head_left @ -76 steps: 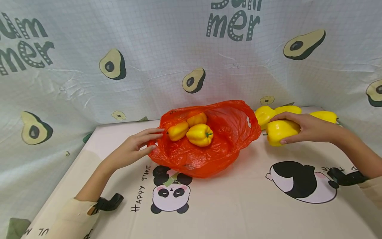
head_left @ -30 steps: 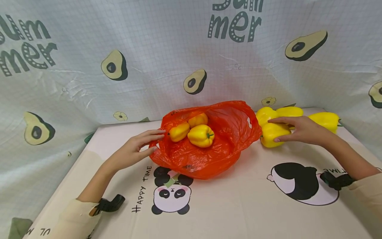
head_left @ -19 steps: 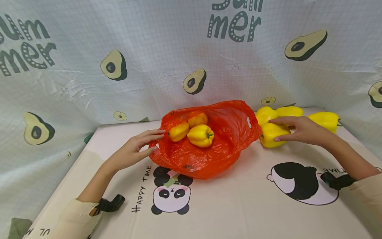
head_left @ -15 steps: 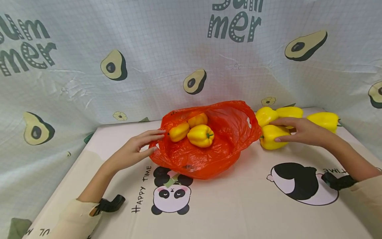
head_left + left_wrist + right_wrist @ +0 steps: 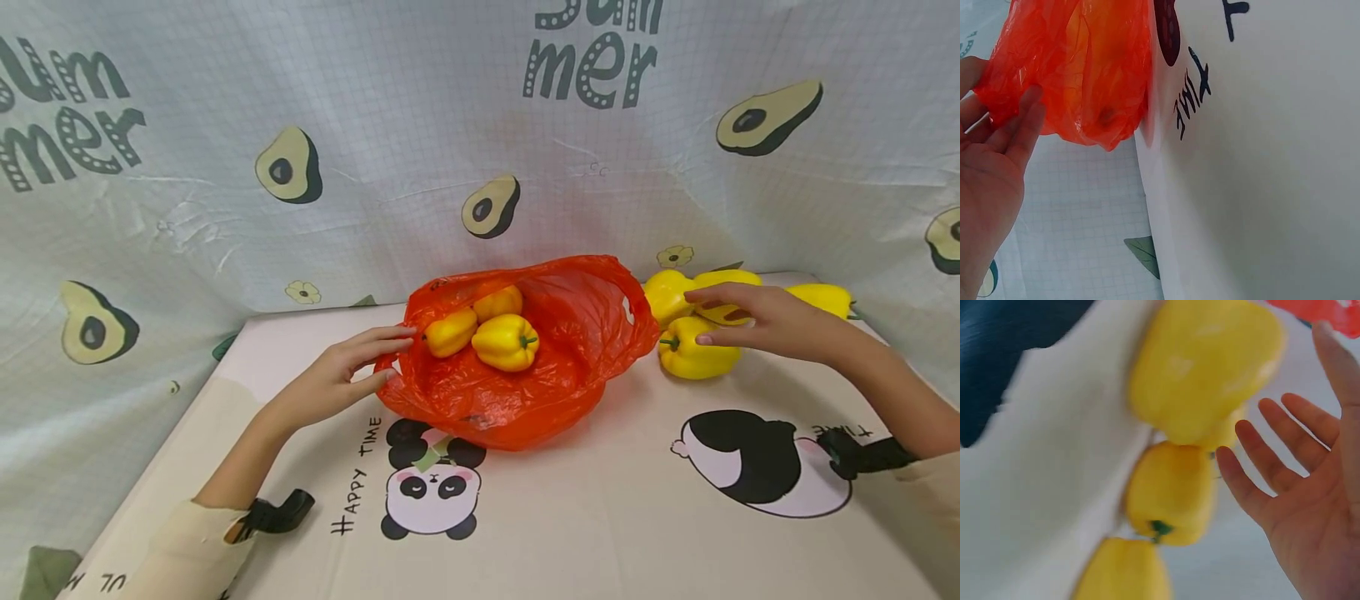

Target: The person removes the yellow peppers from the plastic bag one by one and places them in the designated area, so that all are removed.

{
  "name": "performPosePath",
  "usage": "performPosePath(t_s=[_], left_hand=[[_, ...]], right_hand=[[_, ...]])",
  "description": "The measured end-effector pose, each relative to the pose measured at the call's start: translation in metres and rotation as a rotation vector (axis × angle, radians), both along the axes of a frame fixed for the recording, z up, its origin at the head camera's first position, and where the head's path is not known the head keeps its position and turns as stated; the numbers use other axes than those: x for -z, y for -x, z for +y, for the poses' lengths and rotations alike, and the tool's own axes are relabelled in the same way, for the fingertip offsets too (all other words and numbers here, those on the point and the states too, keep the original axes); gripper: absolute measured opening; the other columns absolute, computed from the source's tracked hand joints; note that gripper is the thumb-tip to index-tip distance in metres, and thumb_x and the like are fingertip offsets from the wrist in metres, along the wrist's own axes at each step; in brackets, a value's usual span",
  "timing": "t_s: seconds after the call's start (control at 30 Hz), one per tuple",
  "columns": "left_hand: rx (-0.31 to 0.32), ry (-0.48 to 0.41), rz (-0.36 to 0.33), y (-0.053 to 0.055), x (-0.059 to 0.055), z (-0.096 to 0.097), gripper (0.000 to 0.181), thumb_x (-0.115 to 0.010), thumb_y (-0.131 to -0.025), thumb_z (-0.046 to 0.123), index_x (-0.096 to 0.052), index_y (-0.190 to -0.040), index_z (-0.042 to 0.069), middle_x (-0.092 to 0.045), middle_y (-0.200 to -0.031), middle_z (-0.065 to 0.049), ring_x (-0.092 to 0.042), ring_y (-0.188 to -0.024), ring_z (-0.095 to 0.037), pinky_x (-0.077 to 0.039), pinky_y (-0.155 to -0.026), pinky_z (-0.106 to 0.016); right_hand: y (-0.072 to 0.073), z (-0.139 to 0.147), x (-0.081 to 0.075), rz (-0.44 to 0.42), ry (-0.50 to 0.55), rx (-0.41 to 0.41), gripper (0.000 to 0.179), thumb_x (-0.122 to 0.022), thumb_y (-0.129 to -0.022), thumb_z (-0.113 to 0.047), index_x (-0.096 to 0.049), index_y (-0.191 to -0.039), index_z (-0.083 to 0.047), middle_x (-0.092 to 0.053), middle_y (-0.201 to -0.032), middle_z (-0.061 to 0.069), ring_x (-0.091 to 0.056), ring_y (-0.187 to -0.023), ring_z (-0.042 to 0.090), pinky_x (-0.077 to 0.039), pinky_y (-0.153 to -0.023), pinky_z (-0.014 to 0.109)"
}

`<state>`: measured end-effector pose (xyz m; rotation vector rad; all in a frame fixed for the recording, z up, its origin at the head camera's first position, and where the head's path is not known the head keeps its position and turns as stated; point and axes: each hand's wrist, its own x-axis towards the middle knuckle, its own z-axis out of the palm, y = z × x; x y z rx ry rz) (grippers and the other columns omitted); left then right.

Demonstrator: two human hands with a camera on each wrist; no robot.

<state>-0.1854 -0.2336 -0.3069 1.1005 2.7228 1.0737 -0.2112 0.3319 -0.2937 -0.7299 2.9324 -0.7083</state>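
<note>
A red plastic bag (image 5: 517, 400) stands wide-mouthed in the middle of the table, with three yellow bell peppers (image 5: 504, 342) inside, toward its left. My left hand (image 5: 333, 375) holds the bag's left rim near the handle, thumb in front and fingers over the edge; the left wrist view shows the thumb (image 5: 1025, 115) against the film. Right of the bag, a yellow bell pepper (image 5: 697, 354) lies on its side, stem to the left. Just over it, my right hand (image 5: 772, 325) hovers with fingers spread and nothing in its grasp, as the right wrist view shows too.
More yellow peppers lie behind and beside the right hand: one (image 5: 667, 296) close to the bag, one (image 5: 727, 279) at the back, one (image 5: 825, 297) farther right. A cloth backdrop (image 5: 375, 233) rises behind the printed tabletop (image 5: 585, 517).
My right hand held the front pepper, set it down beside the bag, then let go and drew back a little right. The pepper has turned slightly. The left hand stays on the bag.
</note>
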Motion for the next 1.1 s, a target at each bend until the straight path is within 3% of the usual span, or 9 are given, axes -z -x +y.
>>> performPosePath(t_s=[0.1, 0.3, 0.5, 0.67, 0.73, 0.93, 1.1], left_hand=[[-0.001, 0.000, 0.000, 0.001, 0.000, 0.001, 0.043, -0.062, -0.101, 0.009, -0.058, -0.144, 0.009, -0.051, -0.152, -0.003, -0.042, -0.144, -0.026, -0.039, -0.107, -0.015], [-0.003, -0.003, -0.004, 0.000, 0.002, 0.000, 0.044, -0.062, -0.101, 0.008, -0.058, -0.144, 0.009, -0.051, -0.152, -0.004, -0.042, -0.144, -0.027, -0.039, -0.107, -0.015], [-0.002, 0.008, -0.001, 0.001, 0.001, 0.000, 0.044, -0.062, -0.101, 0.010, -0.058, -0.144, 0.010, -0.051, -0.152, -0.004, -0.042, -0.144, -0.027, -0.039, -0.106, -0.015], [-0.005, 0.020, 0.001, 0.002, 0.000, 0.001, 0.044, -0.062, -0.101, 0.012, -0.057, -0.145, 0.012, -0.051, -0.152, -0.003, -0.043, -0.144, -0.026, -0.039, -0.107, -0.016], [0.001, 0.024, 0.002, 0.003, 0.000, 0.002, 0.044, -0.062, -0.101, 0.012, -0.057, -0.145, 0.011, -0.051, -0.152, -0.004, -0.043, -0.144, -0.027, -0.039, -0.107, -0.017], [-0.005, 0.026, -0.008, 0.004, 0.001, 0.002, 0.044, -0.062, -0.101, 0.012, -0.057, -0.145, 0.011, -0.051, -0.152, -0.003, -0.042, -0.144, -0.027, -0.040, -0.107, -0.018], [-0.007, 0.021, -0.021, 0.003, 0.001, 0.002, 0.045, -0.061, -0.102, 0.012, -0.056, -0.146, 0.011, -0.050, -0.153, -0.002, -0.041, -0.145, -0.026, -0.040, -0.106, -0.017]], right_hand=[[-0.007, -0.010, -0.017, 0.076, -0.016, 0.010, 0.057, -0.076, -0.092, -0.029, -0.058, -0.143, -0.013, -0.063, -0.138, 0.011, -0.062, -0.119, 0.034, -0.054, -0.092, 0.058], [-0.024, -0.039, -0.053, 0.245, -0.032, -0.033, 0.049, -0.079, -0.090, -0.024, -0.065, -0.137, -0.030, -0.069, -0.130, -0.003, -0.066, -0.112, 0.023, -0.058, -0.086, 0.041], [-0.038, -0.064, -0.075, 0.310, -0.025, -0.129, 0.049, -0.080, -0.089, -0.026, -0.066, -0.135, -0.035, -0.070, -0.125, -0.009, -0.066, -0.114, 0.019, -0.058, -0.086, 0.050], [-0.043, -0.080, -0.081, 0.378, -0.043, -0.232, 0.052, -0.084, -0.084, -0.023, -0.067, -0.132, -0.036, -0.070, -0.117, -0.017, -0.065, -0.104, 0.006, -0.058, -0.081, 0.029], [-0.044, -0.086, -0.082, 0.378, -0.037, -0.276, 0.053, -0.086, -0.083, -0.021, -0.068, -0.131, -0.035, -0.070, -0.114, -0.015, -0.064, -0.101, 0.006, -0.058, -0.079, 0.025], [-0.042, -0.103, -0.086, 0.282, -0.064, -0.347, 0.049, -0.081, -0.087, -0.026, -0.066, -0.133, -0.031, -0.069, -0.124, -0.013, -0.065, -0.110, 0.015, -0.059, -0.084, 0.038], [-0.034, -0.119, -0.091, 0.208, -0.113, -0.401, 0.045, -0.079, -0.090, -0.025, -0.066, -0.133, -0.025, -0.067, -0.127, -0.012, -0.064, -0.113, 0.018, -0.059, -0.087, 0.039]])
